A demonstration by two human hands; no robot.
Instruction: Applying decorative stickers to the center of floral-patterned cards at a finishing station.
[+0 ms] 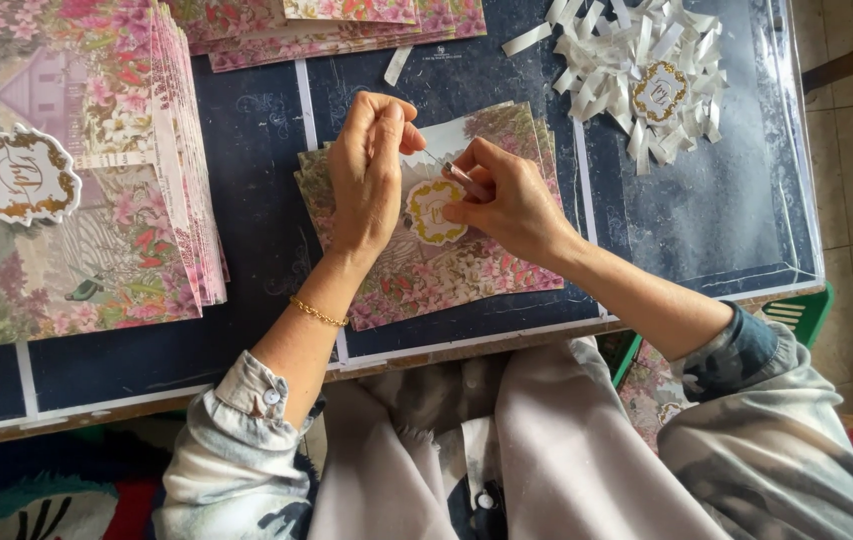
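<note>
Floral paper: a tall stack of flower-printed cards [87,190] lies far left of the small card pile, a gold-edged oval badge [17,175] on top of it.
Left hand [367,170]: above the small card pile's left half, fingers curled narrow and pinched at the tip of a thin pin-like tool [452,172]; a gold bracelet [319,314] circles the wrist.
Small card pile [467,270]: at the middle of the dark tabletop [257,130], with a gold-framed oval sticker [434,212] at its centre, between the two hands.
Right hand [507,200]: over the pile's right half, closed on the tool's pinkish handle, thumb resting at the sticker's edge.
Doing it well: my guess is steady, small pinches, holding the sticker square before pressing.
White strips [637,70]: a heap of peeled backing paper up and right of the pile, another badge among them.
Hard to make out: the tool's tip hides behind the left fingers; cards above the pile are cut off by the frame.
</note>
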